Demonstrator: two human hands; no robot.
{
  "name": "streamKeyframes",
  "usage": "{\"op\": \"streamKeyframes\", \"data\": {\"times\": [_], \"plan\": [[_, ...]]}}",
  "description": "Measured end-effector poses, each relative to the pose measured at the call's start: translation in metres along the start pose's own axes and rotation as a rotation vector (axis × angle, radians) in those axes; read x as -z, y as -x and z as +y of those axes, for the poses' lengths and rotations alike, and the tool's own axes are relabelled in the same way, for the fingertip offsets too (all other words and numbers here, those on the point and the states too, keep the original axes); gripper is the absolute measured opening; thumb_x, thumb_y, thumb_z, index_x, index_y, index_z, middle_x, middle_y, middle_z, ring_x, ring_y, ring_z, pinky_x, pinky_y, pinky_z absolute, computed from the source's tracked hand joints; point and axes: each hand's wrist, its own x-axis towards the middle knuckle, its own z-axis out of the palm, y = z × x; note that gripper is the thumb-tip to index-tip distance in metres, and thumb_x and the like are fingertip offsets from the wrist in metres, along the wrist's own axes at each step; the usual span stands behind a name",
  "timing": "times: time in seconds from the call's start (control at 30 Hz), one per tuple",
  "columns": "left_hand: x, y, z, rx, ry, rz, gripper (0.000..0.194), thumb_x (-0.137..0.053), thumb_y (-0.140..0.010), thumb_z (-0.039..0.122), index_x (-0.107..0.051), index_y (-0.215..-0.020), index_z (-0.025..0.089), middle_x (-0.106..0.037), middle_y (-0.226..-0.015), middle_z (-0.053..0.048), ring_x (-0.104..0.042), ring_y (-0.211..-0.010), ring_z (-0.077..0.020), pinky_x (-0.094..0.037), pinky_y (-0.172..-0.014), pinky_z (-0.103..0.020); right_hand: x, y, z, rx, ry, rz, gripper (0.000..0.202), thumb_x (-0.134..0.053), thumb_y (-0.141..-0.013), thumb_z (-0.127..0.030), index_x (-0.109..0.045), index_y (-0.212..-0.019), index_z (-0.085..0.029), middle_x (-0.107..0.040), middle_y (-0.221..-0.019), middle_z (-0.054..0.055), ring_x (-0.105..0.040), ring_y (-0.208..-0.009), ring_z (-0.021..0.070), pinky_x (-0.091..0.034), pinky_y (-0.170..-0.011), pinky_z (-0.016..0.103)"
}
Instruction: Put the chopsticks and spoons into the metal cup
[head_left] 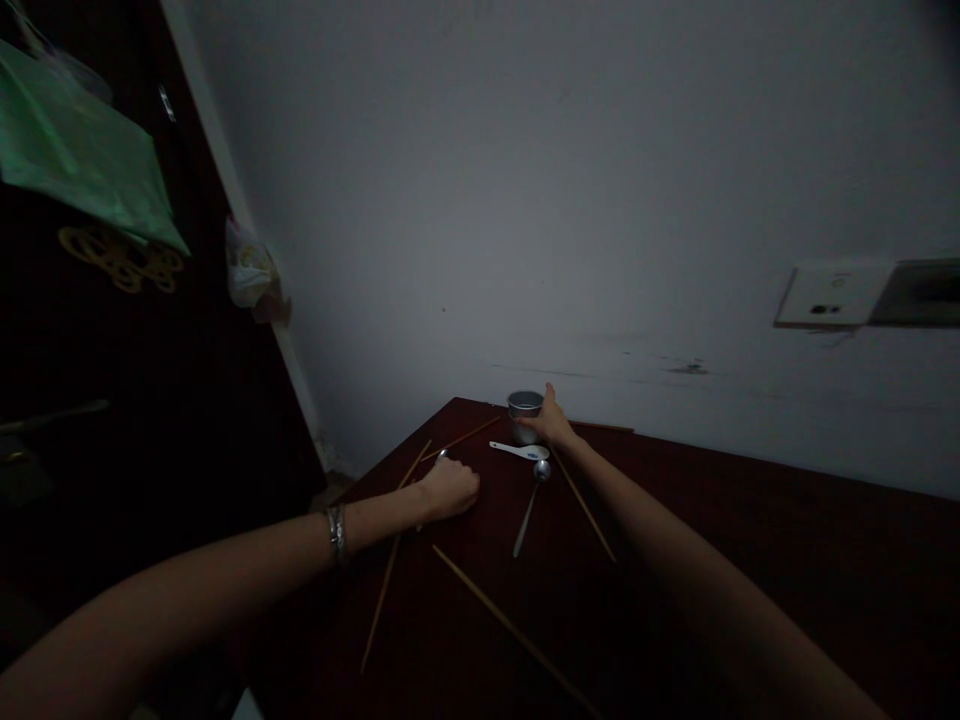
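My right hand (551, 418) is closed round the right side of a small metal cup (523, 432), which stands upright near the wall. Just in front of the cup lies a white spoon (517, 450) with a blue mark. Nearer to me is a long-handled metal spoon (528, 510). My left hand (451, 488) is a fist low over the table; what is inside its fingers, if anything, is hidden. A shiny spoon bowl (442, 456) shows just behind this hand, its remainder covered.
Several wooden chopsticks lie scattered on the dark red table (480, 580), one long chopstick (517, 632) at the front. A grey wall (562, 200) rises behind, with a socket (832, 295) at right. A dark door (187, 370) with a green cloth (82, 140) stands left.
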Motion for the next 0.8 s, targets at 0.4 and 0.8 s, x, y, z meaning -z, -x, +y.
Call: {"op": "streamKeyframes", "data": {"times": [0.4,0.8], "plan": [[-0.013,0.015,-0.028,0.300,0.063,-0.149,0.034,-0.042,-0.077,0.032,-0.064,-0.088,0.009,-0.065,-0.087,-0.019,-0.062,-0.082,-0.0282,-0.049,-0.068,-0.036,0.050,0.086,-0.026,0.403,0.502,-0.338,0.028,-0.045,-0.072,-0.009,-0.058,-0.095,-0.019,-0.055,-0.103,0.009,-0.054,-0.093,0.0205,-0.041,-0.074,0.028],[-0.013,0.021,-0.024,0.364,0.058,-0.211,0.033,-0.042,-0.075,0.026,-0.064,-0.091,0.009,-0.064,-0.093,-0.020,-0.061,-0.087,-0.0294,-0.048,-0.072,-0.039,0.032,0.123,-0.030,0.693,0.634,-0.568,0.023,-0.046,-0.076,-0.013,-0.063,-0.089,-0.020,-0.061,-0.091,0.008,-0.055,-0.092,0.0207,-0.044,-0.075,0.029]]}}
